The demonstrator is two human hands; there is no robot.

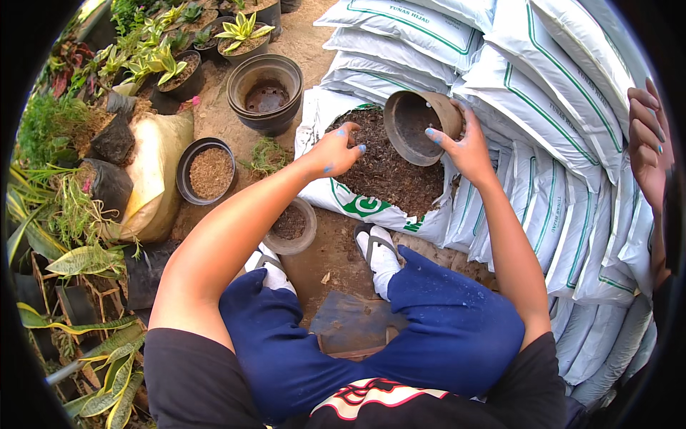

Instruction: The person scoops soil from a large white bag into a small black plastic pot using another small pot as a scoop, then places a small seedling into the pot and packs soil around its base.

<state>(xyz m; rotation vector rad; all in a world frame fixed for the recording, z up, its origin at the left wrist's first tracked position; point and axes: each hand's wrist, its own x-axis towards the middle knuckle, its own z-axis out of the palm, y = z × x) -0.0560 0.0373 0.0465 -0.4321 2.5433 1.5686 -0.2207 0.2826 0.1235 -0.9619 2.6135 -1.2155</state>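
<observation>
My right hand (465, 142) grips the rim side of an empty-looking brown plastic plant pot (415, 128), tilted with its mouth to the left. Under the pot lies a white plastic sack (343, 201), cut open, with dark soil mix (396, 179) showing. Above the soil's left part my left hand (337, 149) holds nothing, its fingers apart and marked with blue. A pot with dark soil (292, 244) stands below my left forearm. Farther left is a black pot of brown, coarse material (210, 172), with a small green plant (268, 155) on the ground beside it.
Stacked white sacks (541, 107) rise ahead and to the right. Nested black pots (265, 96) stand beyond my left hand. Potted plants (244, 35) and a pale filled sack (155, 171) line the left. Another person's hand (646, 134) shows at the right edge.
</observation>
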